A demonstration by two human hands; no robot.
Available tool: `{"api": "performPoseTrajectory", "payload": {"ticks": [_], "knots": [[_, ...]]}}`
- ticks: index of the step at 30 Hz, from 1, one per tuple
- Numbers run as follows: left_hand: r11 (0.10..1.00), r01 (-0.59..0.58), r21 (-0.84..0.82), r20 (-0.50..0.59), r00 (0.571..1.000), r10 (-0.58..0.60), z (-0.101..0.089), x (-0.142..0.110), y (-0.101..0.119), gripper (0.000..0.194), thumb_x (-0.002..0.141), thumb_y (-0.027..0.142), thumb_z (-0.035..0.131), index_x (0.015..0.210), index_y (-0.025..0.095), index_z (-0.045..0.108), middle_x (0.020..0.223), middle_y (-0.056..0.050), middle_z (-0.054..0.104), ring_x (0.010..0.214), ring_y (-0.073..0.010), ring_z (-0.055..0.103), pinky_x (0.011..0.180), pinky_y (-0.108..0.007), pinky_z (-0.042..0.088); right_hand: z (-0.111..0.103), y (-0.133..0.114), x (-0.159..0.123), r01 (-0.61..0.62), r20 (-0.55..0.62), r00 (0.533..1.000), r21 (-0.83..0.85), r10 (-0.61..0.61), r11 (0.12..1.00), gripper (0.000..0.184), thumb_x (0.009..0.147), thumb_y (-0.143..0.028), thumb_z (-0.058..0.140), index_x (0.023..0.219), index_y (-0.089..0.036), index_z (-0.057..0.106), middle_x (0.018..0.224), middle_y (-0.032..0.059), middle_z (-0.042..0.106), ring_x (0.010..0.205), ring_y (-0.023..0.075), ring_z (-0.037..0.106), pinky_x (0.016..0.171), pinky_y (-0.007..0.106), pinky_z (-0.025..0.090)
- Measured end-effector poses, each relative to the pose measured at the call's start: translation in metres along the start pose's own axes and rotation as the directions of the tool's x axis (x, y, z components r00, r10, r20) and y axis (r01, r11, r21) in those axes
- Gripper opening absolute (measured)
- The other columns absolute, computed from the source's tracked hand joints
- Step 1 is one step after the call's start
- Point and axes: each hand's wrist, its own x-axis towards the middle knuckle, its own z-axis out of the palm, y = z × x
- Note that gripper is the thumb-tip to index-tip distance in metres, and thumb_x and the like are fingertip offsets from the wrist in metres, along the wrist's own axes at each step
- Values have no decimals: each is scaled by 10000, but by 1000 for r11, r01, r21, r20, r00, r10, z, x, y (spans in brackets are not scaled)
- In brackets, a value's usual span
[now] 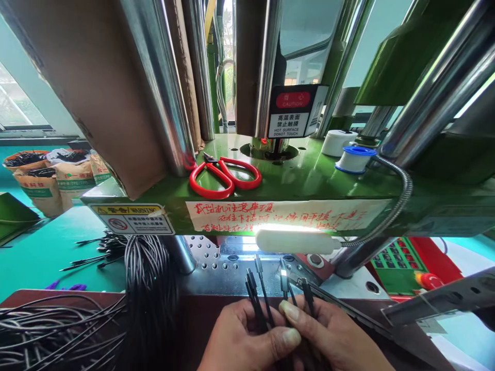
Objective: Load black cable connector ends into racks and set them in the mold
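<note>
Close together at the bottom centre, both my hands grip black cables with connector ends pointing up. My left hand (251, 337) is closed around several cables (251, 291), one of them standing apart with a lighter tip. Between thumb and fingers, my right hand (328, 330) pinches a cable whose bright metal plug (284, 278) catches the lamp light. Another dark cable end (307, 291) rises from the same hand. The lower lengths of the cables are hidden by my hands. Just beyond lies the machine's perforated metal bed (211, 270).
A lit lamp (297, 241) on a flexible arm hangs above the hands. Red-handled scissors (224, 175) and tape spools (355, 158) lie on the green machine plate. A hot-surface caution sign (296, 111) hangs above. Bundled black cables (147, 288) drape at left; a button panel (400, 265) stands right.
</note>
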Motion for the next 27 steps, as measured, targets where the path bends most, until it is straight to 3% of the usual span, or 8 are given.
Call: {"api": "performPoseTrajectory", "payload": {"ticks": [5,11,14,19,27], "knots": [[1000,-5,-10,5,1000,5,1,-1,1,355,617,390,825,737,97,665,605,-44,647,541,-116,606,575,-231,465,0,0,0,-17,7,1000,14,17,1000,287,734,-414,765,810,-150,681,546,-29,579,448,56,498,440,157,396],[988,1,-157,7,1000,1,0,1,-3,407,677,402,788,939,127,642,727,-63,687,653,-180,672,683,-325,518,-5,2,2,-5,-128,992,52,12,999,297,663,-380,823,781,-179,639,582,-40,598,455,71,529,459,182,445],[978,-2,-211,2,1000,3,-2,2,-6,401,683,368,790,961,128,631,786,-77,698,691,-195,684,734,-362,528,-6,1,2,17,-128,992,48,-11,999,296,659,-371,825,794,-175,649,623,-19,629,520,101,573,516,215,481],[989,4,-151,42,999,2,-5,2,-8,404,710,389,765,974,114,630,862,-124,712,727,-213,696,749,-370,533,-3,0,1,32,-96,995,22,-30,999,292,669,-362,817,837,-167,678,714,19,679,618,135,615,625,266,508],[996,18,-86,71,997,-12,-4,1,-4,532,699,443,759,1100,114,640,868,-130,718,756,-233,699,789,-377,520,-3,2,2,68,-84,994,-5,-68,998,271,662,-378,810,781,-172,681,667,8,660,595,143,609,613,272,490]]}}
